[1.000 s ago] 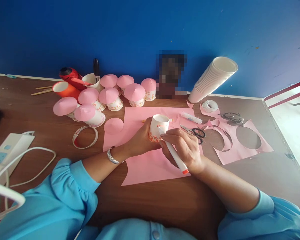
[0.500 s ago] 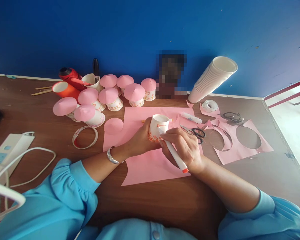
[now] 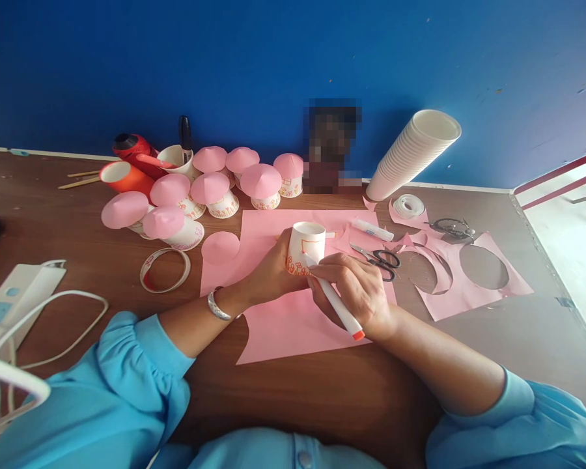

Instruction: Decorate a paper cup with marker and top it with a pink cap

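While the left hand [image 3: 276, 273] curls round the left side and lower part of a small white paper cup [image 3: 312, 250], the cup stands nearly upright in that grasp above the pink sheet [image 3: 283, 326], with some fingertips hidden behind it. Orange-red flowers ring the cup's lower wall, and an orange outline with a straight top runs above them. To the right, the tip of a thick white marker with an orange-red end [image 3: 339, 307] meets the cup's wall; the thumb and fingers of the right hand [image 3: 364, 293] pinch its barrel close to the tip, just beside the cup.

Counted from left to right on the brown table: one white power strip [image 3: 10, 296]; two thin pale sticks [image 3: 81, 183]; eight decorated white cups under pink paper cones [image 3: 261, 181]; one orange tubular object [image 3: 137, 182]; one white ring [image 3: 146, 284]; one white container [image 3: 172, 156], with one black marker [image 3: 184, 133] upright in it; one round pink paper piece [image 3: 220, 249]; one large pink sheet, partly beneath the hands; one white tube [image 3: 372, 229]; one pair of black-handled scissors [image 3: 388, 258]; one leaning stack of white paper cups [image 3: 405, 159], their number uncertain; one white roll [image 3: 409, 206]; and one pink offcut sheet with a large round opening [image 3: 442, 306].
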`<state>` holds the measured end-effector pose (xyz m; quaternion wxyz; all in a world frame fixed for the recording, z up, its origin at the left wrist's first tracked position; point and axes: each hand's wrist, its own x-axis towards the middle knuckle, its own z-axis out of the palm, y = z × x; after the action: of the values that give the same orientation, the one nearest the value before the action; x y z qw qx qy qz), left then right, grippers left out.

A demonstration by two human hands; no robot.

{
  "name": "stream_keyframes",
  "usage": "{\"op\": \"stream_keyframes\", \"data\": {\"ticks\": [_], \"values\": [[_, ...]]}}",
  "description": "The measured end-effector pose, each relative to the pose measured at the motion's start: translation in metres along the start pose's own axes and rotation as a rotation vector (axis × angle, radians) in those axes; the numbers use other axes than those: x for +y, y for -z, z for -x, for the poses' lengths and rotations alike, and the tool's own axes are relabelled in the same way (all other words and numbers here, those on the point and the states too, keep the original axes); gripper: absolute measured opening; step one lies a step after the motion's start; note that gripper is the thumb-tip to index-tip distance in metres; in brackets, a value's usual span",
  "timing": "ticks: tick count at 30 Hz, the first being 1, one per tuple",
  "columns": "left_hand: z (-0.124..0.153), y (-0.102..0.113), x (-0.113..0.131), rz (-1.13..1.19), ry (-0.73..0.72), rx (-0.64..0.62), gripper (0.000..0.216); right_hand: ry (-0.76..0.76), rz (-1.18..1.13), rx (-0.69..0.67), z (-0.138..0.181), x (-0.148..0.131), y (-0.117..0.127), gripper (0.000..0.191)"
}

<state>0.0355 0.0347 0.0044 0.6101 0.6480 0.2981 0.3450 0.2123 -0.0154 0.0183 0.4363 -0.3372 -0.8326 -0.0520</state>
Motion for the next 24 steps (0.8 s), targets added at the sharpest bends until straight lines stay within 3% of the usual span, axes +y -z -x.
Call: {"op": "stream_keyframes", "data": {"ticks": [9, 17, 24], "values": [[0.0, 0.001, 0.006, 0.045, 0.049, -0.022, 0.043, 0.001, -0.01, 0.006, 0.001, 0.003, 0.001, 0.021], [0.004, 0.007, -0.004, 0.121, 0.1, 0.011, 0.054, -0.012, 0.005, 0.049, 0.0, 0.006, 0.003, 0.025], [0.005, 0.009, -0.004, 0.066, 0.081, 0.032, 0.048, -0.046, 0.024, 0.052, 0.004, 0.009, 0.002, 0.019]]}}
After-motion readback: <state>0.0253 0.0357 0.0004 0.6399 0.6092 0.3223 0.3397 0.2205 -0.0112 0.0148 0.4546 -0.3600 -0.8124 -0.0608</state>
